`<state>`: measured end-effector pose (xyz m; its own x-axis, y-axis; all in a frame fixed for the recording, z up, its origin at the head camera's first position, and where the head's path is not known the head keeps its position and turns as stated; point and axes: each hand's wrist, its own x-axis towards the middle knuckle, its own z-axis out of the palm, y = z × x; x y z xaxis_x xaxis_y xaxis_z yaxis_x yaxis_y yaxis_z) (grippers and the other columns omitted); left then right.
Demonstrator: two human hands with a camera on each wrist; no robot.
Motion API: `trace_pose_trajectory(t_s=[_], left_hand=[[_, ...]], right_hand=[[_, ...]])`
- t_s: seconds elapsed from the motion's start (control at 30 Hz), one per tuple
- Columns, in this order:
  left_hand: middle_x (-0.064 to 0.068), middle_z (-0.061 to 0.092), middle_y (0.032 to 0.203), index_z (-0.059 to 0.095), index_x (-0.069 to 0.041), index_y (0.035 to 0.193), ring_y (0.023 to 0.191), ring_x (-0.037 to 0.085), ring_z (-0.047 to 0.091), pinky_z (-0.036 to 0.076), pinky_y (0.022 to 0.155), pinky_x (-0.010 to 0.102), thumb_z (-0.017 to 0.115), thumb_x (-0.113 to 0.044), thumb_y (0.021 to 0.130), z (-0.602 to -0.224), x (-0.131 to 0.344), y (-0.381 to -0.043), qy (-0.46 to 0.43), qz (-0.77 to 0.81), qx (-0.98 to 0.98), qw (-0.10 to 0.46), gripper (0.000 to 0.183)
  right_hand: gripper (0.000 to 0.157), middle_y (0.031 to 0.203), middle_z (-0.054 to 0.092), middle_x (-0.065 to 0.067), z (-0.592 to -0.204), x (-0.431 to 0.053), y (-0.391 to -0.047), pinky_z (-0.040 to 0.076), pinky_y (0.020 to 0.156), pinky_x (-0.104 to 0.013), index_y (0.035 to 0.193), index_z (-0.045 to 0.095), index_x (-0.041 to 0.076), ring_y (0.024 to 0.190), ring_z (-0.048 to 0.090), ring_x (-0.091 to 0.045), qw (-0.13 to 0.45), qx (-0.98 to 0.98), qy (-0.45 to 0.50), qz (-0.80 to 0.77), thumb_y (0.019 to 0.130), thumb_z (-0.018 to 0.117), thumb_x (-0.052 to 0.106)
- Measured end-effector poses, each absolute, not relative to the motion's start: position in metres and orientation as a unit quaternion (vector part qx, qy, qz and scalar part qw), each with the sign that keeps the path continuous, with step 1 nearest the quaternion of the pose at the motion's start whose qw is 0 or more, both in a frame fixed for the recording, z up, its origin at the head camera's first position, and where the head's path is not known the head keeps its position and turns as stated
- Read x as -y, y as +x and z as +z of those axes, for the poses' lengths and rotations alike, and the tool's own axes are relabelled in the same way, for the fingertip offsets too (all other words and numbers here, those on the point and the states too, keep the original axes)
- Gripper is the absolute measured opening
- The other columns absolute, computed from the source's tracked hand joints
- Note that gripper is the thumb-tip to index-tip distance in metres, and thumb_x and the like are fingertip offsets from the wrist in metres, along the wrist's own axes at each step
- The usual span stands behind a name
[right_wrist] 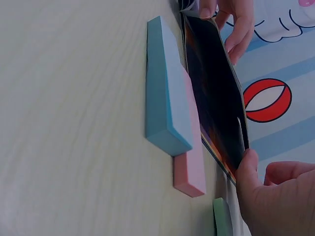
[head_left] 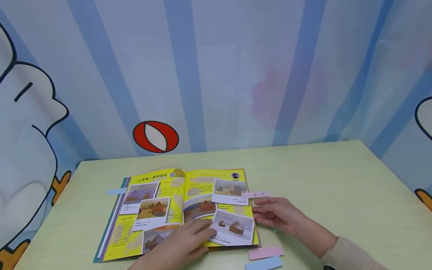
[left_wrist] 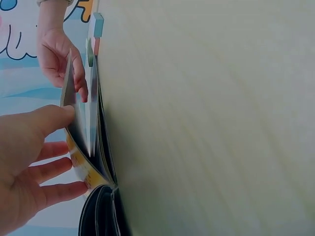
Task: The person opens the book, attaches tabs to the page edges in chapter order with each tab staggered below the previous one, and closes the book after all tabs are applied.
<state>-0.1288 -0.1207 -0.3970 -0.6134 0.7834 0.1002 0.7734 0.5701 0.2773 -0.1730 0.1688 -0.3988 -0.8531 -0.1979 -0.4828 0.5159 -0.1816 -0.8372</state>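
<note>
An open picture book with yellow pages and haystack paintings lies on the table. My left hand is at the lower edge of the right-hand page. In the left wrist view, the thumb is on the page's underside and the fingers are on its printed side, pinching the lifted edge. My right hand holds the page's outer edge, its thumb against the underside. Just above those fingers, a pink sticky tab with writing juts from the page. A light blue tab sticks out on the left.
A pink sticky-note pad and a blue one lie overlapping right of the book's lower corner. A green pad sits near the right hand. Behind the table rises a striped blue cartoon backdrop.
</note>
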Motion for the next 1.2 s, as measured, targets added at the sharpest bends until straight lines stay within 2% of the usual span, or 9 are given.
trace_pose_trajectory(t_s=[0.17, 0.4, 0.7, 1.2], left_hand=[[0.004, 0.047, 0.137, 0.053, -0.017, 0.129, 0.123, 0.022, 0.045, 0.043, 0.096, 0.038, 0.058, -0.026, 0.093, -0.3979, 0.1201, -0.1281, 0.438, 0.151, -0.886, 0.015, 0.037], [0.006, 0.048, 0.135, 0.054, -0.012, 0.129, 0.124, 0.023, 0.045, 0.041, 0.098, 0.038, 0.059, -0.027, 0.092, -0.3982, 0.1188, -0.1271, 0.434, 0.142, -0.89, 0.001, 0.04], [0.006, 0.047, 0.136, 0.052, -0.011, 0.131, 0.128, 0.025, 0.04, 0.037, 0.101, 0.042, 0.06, -0.032, 0.091, -0.397, 0.1156, -0.1279, 0.401, 0.134, -0.906, 0.023, 0.046], [0.006, 0.047, 0.136, 0.052, -0.011, 0.131, 0.128, 0.026, 0.041, 0.037, 0.101, 0.042, 0.063, -0.034, 0.089, -0.4006, 0.1125, -0.1293, 0.389, 0.125, -0.912, 0.028, 0.049]], right_hand=[[0.025, 0.082, 0.068, -0.011, -0.3979, -0.1697, -0.1718, 0.054, 0.073, -0.029, 0.112, 0.047, -0.007, 0.074, 0.066, -0.017, 0.232, -0.559, 0.14, -0.784, 0.088, 0.052, -0.008], [0.044, 0.079, 0.067, -0.009, -0.3984, -0.1677, -0.1725, 0.053, 0.069, -0.024, 0.129, 0.037, -0.011, 0.069, 0.064, -0.014, 0.24, -0.562, 0.143, -0.779, 0.088, 0.053, -0.006], [0.042, 0.076, 0.067, -0.007, -0.3955, -0.1643, -0.1733, 0.051, 0.06, -0.019, 0.126, 0.048, -0.009, 0.061, 0.06, -0.009, 0.249, -0.585, 0.14, -0.759, 0.086, 0.06, -0.001], [0.047, 0.081, 0.068, -0.009, -0.393, -0.1607, -0.1749, 0.051, 0.058, -0.018, 0.129, 0.046, -0.007, 0.06, 0.06, -0.008, 0.246, -0.611, 0.126, -0.742, 0.084, 0.061, -0.003]])
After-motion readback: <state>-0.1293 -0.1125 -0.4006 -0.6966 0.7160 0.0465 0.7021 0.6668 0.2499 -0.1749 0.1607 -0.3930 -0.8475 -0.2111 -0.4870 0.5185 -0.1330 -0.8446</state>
